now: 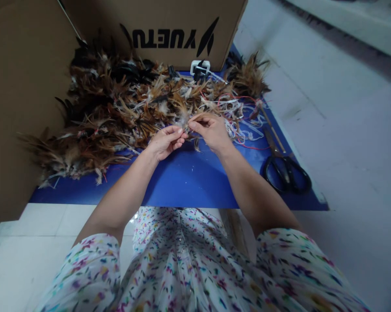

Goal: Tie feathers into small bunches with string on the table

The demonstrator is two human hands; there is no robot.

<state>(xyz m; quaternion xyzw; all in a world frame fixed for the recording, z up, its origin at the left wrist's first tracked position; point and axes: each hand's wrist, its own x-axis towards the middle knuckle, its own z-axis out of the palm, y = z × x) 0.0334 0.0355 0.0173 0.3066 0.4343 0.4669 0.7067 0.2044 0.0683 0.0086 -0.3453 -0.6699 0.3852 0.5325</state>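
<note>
Both hands meet over the front edge of a heap of brown, black and white feathers (117,108) lying on a blue mat (189,182). My left hand (166,141) is closed in a pinch, its fingertips pressed together on a small tuft of feathers (184,121). My right hand (210,130) is also closed, pinching the same tuft from the other side. The fingertips of the two hands nearly touch. A tangle of white and red string (244,119) lies just right of my right hand.
Black-handled scissors (285,169) lie on the mat's right side, with a thin wooden stick (272,128) beside them. A cardboard box marked YUETU (169,30) stands behind the feathers, another cardboard wall (16,108) at left. A white clip (200,67) sits by the box. Pale floor (345,130) lies to the right.
</note>
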